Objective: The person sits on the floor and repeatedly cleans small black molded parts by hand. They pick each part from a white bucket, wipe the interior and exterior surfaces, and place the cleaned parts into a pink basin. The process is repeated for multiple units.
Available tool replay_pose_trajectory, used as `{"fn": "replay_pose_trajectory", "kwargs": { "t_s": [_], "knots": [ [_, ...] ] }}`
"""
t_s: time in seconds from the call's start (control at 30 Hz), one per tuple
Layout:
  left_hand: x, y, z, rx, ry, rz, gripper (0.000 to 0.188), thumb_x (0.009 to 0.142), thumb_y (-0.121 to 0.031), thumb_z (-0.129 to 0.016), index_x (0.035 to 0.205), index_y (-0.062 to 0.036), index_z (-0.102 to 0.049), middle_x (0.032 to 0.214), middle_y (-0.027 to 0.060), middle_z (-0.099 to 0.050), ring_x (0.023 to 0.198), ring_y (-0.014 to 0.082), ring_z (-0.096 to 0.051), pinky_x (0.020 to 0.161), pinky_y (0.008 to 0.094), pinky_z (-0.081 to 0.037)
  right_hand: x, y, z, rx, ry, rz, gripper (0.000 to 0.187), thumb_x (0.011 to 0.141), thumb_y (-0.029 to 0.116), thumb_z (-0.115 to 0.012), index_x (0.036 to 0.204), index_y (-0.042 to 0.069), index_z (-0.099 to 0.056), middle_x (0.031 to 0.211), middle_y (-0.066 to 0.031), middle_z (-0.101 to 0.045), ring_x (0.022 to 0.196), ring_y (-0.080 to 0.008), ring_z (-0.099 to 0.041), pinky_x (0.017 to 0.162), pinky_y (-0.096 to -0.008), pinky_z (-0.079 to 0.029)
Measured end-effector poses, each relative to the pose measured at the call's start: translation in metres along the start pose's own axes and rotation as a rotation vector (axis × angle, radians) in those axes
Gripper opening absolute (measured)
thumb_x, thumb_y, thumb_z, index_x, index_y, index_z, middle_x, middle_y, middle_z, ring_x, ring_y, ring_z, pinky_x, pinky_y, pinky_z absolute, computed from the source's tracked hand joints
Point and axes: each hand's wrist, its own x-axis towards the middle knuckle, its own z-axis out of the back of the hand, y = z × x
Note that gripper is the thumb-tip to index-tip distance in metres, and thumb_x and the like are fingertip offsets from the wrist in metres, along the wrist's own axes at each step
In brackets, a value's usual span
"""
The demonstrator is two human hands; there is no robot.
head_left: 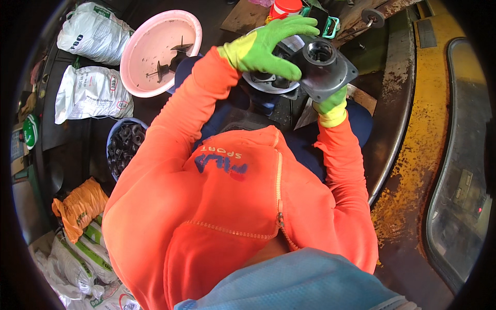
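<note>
My left hand (271, 47), in a green and yellow glove, is raised with its fingers spread and thumb apart. Nothing shows in its grasp; its thumb lies just left of a black plastic housing (330, 73) with a square flange and a round collar. My right hand (333, 106), gloved alike, holds that housing from below, its fingers mostly hidden behind it. The collar faces up, showing a ribbed, dark bore. Beneath my left hand, a pale basin (274, 89) contains more black parts, partly covered by the hand and housing.
A pink basin (133, 67) with a few dark parts stands at far left, near white sacks (93, 93). Below it, a blue tub (109, 142) is full of black pieces. A red-lidded container (285, 7) sits at the far side. Rusty yellow machinery (408, 170) borders the right.
</note>
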Motion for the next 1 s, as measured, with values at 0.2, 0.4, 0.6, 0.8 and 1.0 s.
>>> {"fn": "replay_pose_trajectory", "kwargs": {
  "t_s": [0.2, 0.4, 0.6, 0.8, 1.0],
  "knots": [
    [-0.024, -0.015, -0.077, -0.23, -0.564, -0.042, 0.057, 0.06, -0.02, -0.091, 0.107, -0.0043, -0.063, 0.124, 0.0142, -0.061, 0.111, 0.0258, -0.061, 0.095, 0.0362, -0.048, -0.019, -0.017, -0.028, 1.074, -0.22, -0.394, 0.039, 0.101, 0.031, -0.047, 0.133, 0.009, -0.043, 0.125, -0.0075, -0.053, 0.114, -0.0193, -0.054, 0.1, -0.033, -0.045],
    [-0.019, -0.028, -0.065, -0.143, -0.48, -0.226, 0.048, 0.061, -0.016, -0.089, 0.1, -0.0049, -0.064, 0.113, 0.0138, -0.067, 0.099, 0.0273, -0.066, 0.087, 0.036, -0.052, -0.017, 0.008, -0.023, 1.318, -0.225, -0.413, 0.035, 0.094, 0.029, -0.055, 0.122, 0.01, -0.049, 0.112, -0.0052, -0.056, 0.102, -0.0186, -0.057, 0.09, -0.031, -0.047],
    [-0.016, -0.027, -0.045, -0.226, -0.236, -0.275, 0.043, 0.064, -0.014, -0.086, 0.1, -0.0046, -0.065, 0.11, 0.0123, -0.069, 0.098, 0.0243, -0.067, 0.087, 0.0353, -0.052, -0.01, 0.048, -0.02, 0.403, -0.065, -0.214, 0.043, 0.082, 0.022, -0.071, 0.119, 0.007, -0.055, 0.11, -0.0062, -0.058, 0.102, -0.0217, -0.059, 0.084, -0.0339, -0.05],
    [-0.016, -0.02, -0.032, -0.449, 0.11, -0.211, 0.039, 0.068, -0.011, -0.082, 0.102, -0.0034, -0.065, 0.112, 0.0137, -0.068, 0.106, 0.0276, -0.063, 0.092, 0.0387, -0.049, -0.029, 0.033, -0.001, -0.118, 0.198, 0.066, 0.072, 0.067, 0.017, -0.082, 0.13, 0.002, -0.05, 0.125, -0.0125, -0.058, 0.113, -0.0244, -0.059, 0.096, -0.036, -0.048],
    [-0.003, -0.013, -0.033, -0.788, 0.546, -0.364, 0.041, 0.062, -0.014, -0.082, 0.099, -0.0031, -0.066, 0.106, 0.0126, -0.07, 0.107, 0.0292, -0.063, 0.104, 0.0414, -0.04, -0.055, 0.016, -0.021, -0.182, 0.22, 0.179, 0.067, 0.077, 0.026, -0.077, 0.135, 0.009, -0.048, 0.129, -0.0062, -0.056, 0.12, -0.0193, -0.055, 0.1, -0.0332, -0.044]
  ]
}}
